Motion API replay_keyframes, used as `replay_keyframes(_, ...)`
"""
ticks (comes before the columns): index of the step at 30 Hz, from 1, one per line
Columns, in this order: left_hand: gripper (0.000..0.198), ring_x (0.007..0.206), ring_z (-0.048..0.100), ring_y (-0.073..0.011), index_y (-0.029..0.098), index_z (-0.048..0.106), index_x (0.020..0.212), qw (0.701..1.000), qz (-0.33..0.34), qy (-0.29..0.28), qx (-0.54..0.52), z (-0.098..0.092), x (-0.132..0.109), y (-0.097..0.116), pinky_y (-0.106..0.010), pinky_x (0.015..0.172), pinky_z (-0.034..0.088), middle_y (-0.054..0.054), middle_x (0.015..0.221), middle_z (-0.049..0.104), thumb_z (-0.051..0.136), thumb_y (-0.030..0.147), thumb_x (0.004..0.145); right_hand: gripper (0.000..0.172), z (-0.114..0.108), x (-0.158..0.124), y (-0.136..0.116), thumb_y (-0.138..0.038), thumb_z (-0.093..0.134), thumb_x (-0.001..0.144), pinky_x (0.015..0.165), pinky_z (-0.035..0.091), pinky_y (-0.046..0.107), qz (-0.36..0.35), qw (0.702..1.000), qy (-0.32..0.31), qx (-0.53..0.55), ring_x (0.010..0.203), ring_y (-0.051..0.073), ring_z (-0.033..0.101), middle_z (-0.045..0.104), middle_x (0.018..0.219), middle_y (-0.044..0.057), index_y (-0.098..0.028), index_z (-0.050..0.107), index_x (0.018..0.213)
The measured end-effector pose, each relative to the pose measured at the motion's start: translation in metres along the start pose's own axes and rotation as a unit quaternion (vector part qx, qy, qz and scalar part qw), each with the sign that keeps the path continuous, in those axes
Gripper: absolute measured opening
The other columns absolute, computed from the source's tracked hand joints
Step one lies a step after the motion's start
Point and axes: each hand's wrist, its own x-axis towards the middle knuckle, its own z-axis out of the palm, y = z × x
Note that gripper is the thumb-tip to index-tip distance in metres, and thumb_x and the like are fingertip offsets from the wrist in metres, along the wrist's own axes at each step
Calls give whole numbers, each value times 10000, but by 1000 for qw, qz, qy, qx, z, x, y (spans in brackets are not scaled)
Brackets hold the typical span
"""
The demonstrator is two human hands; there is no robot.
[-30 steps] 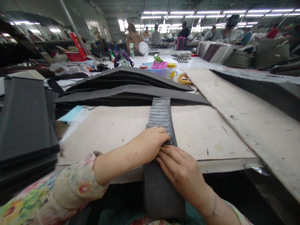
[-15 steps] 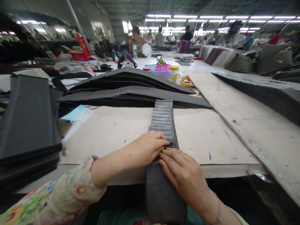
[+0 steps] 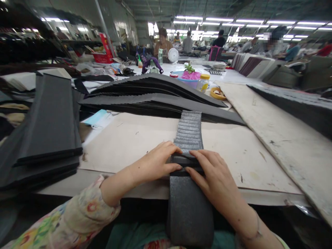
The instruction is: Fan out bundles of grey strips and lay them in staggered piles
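A fanned stack of dark grey fabric strips runs from the table over its front edge, and the near end of the top strip hangs down towards my lap. Across it, close to the edge, lies a folded black-edged part. My left hand grips this part from the left, thumb below and fingers above. From the right, my right hand holds the same part in a like way. The two hands are a little apart, fingertips facing each other. What lies under the fingers is hidden.
Two long stacks of dark strips lie across the back of the board. Another dark pile is at left, beside a blue face mask. At right lies a slanted board. A yellow-lidded jar stands behind.
My hands have moved apart from a closed position over the strip, uncovering the folded black-edged part between them. The whole view has swung slightly, shifting the scene to the right.
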Motion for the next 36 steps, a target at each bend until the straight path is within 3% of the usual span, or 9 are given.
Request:
replay_keyframes(11, 258, 964, 480, -174, 157, 539, 1000, 999, 33, 4, 9, 4, -2, -4, -304, 852, 402, -43, 976, 547, 611, 237, 767, 276, 0, 18, 10, -312, 478, 853, 838, 422, 393, -28, 991, -128, 39, 951, 206, 500, 547, 1030, 68, -217, 513, 1110)
replay_keyframes(24, 173, 867, 480, -180, 160, 567, 958, 994, 47, -26, 92, 4, -7, -1, -309, 759, 410, -49, 901, 532, 479, 267, 854, 209, -1, 19, 5, -263, 439, 872, 795, 442, 371, -70, 989, -133, 0, 881, 199, 510, 568, 926, 65, -177, 567, 1013)
replay_keyframes(32, 254, 943, 473, -172, 182, 548, 956, 998, 0, 58, -10, 10, -14, -11, -302, 834, 397, -31, 968, 531, 600, 350, 774, 252, 1, 17, 9, -275, 432, 874, 795, 453, 362, -71, 989, -130, -12, 899, 191, 519, 568, 981, 72, -178, 537, 1082)
replay_keyframes(36, 245, 929, 475, -163, 184, 545, 944, 997, 4, 69, -21, 12, -15, -15, -296, 829, 397, -25, 947, 533, 589, 363, 781, 293, 1, 18, 11, -285, 424, 878, 821, 448, 365, -76, 987, -140, -2, 951, 193, 512, 563, 1036, 76, -193, 511, 1143)
